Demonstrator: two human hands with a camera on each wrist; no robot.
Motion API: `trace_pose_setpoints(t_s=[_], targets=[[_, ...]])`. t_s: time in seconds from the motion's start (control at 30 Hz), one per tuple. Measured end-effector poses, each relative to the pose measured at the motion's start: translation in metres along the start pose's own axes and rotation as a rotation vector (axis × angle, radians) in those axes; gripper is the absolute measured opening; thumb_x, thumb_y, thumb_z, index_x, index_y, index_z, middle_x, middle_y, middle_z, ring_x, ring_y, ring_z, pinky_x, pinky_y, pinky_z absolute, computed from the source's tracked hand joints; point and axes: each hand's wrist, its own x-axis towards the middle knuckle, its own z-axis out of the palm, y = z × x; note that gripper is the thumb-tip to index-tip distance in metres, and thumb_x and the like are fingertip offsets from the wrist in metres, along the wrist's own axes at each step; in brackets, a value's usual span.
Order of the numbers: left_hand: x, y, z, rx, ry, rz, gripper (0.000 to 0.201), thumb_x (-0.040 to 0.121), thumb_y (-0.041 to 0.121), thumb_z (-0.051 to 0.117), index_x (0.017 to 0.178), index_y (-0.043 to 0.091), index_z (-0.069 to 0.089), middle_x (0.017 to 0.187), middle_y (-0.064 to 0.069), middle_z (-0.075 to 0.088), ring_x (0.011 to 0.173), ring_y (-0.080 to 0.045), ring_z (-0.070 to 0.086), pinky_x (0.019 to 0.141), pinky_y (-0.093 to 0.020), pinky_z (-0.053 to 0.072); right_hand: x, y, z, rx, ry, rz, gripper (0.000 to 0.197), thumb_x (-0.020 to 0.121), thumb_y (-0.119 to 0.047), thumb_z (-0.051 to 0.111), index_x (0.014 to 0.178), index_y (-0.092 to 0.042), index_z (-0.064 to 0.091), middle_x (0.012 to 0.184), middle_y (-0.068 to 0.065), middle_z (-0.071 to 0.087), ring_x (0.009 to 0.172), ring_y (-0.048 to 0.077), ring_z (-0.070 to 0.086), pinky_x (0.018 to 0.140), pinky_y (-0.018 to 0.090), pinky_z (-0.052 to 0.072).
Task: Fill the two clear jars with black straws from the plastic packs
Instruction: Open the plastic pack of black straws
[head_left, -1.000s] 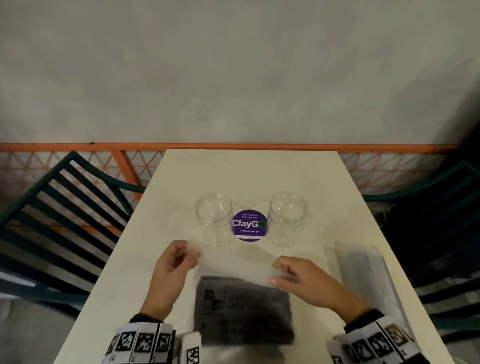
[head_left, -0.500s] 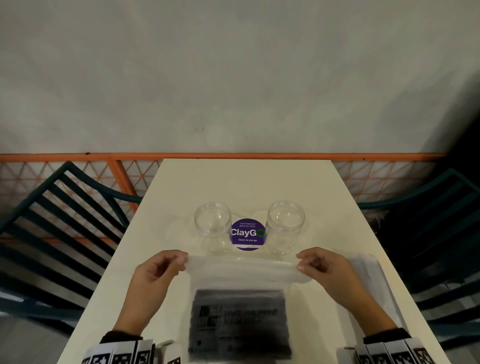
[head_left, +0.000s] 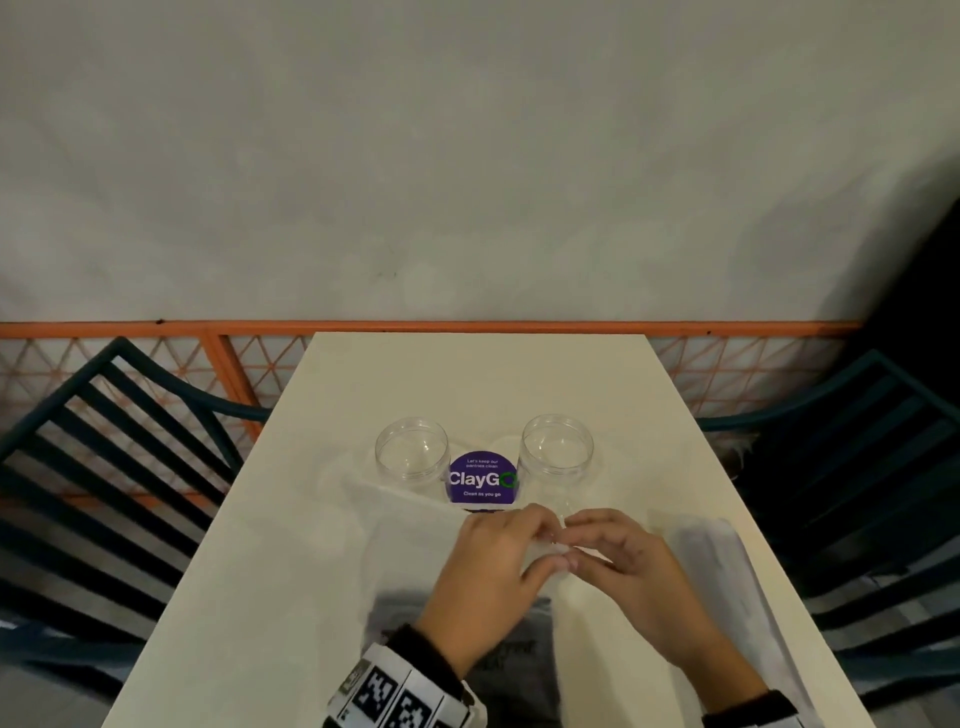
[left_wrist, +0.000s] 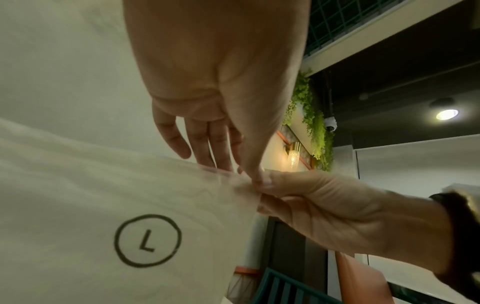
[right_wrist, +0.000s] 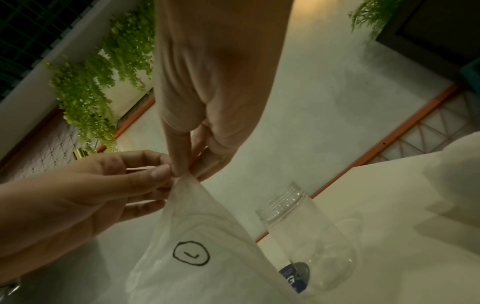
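Two clear jars, left (head_left: 413, 453) and right (head_left: 557, 451), stand open and upright mid-table. A translucent plastic pack (head_left: 410, 551) lies in front of them, with a dark mass of straws (head_left: 519, 652) in its near part. Both hands meet at the pack's top edge. My left hand (head_left: 549, 540) pinches the film between thumb and fingers (left_wrist: 255, 178). My right hand (head_left: 575, 546) pinches the same film right beside it (right_wrist: 182, 172). The film (right_wrist: 197, 236) is lifted into a peak and bears a circled "L" mark (left_wrist: 147, 240). In the right wrist view one jar (right_wrist: 306, 230) stands just behind the film.
A purple round "ClayGo" sticker (head_left: 482, 478) lies between the jars. A second plastic pack (head_left: 727, 587) lies along the table's right side. Dark slatted chairs (head_left: 104, 467) flank the cream table (head_left: 478, 374); an orange railing (head_left: 415, 327) and a wall stand behind.
My hands were apart at the two ends of the pack's top edge. They have come together and now pinch the film side by side near its right part.
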Motion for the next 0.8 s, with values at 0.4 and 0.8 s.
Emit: trace_pose_setpoints(t_s=[0.4,0.8], targets=[[-0.004,-0.014,0.001,0.162,-0.011,0.007,0.027,0.077,0.052,0.042,0.083,0.035,0.062,0.085,0.018,0.050,0.085,0.001,0.048,0.081,-0.018,0.029,-0.012,-0.002,0.002,-0.546,0.095,-0.178,0.023,0.078,-0.017,0.072,0.069,-0.036,0.062,0.089,-0.011,0.064,0.087,0.003,0.059,0.076,0.005,0.040],[-0.022,-0.035,-0.032,0.383,0.163,-0.050,0.013,0.077,0.035,0.045,0.074,0.037,0.057,0.088,0.017,0.054,0.087,0.002,0.044,0.072,-0.024,0.014,-0.010,-0.004,0.001,-0.630,0.146,-0.243,0.031,0.083,-0.011,0.065,0.073,-0.038,0.055,0.091,-0.032,0.059,0.076,-0.002,0.055,0.062,0.004,0.039]])
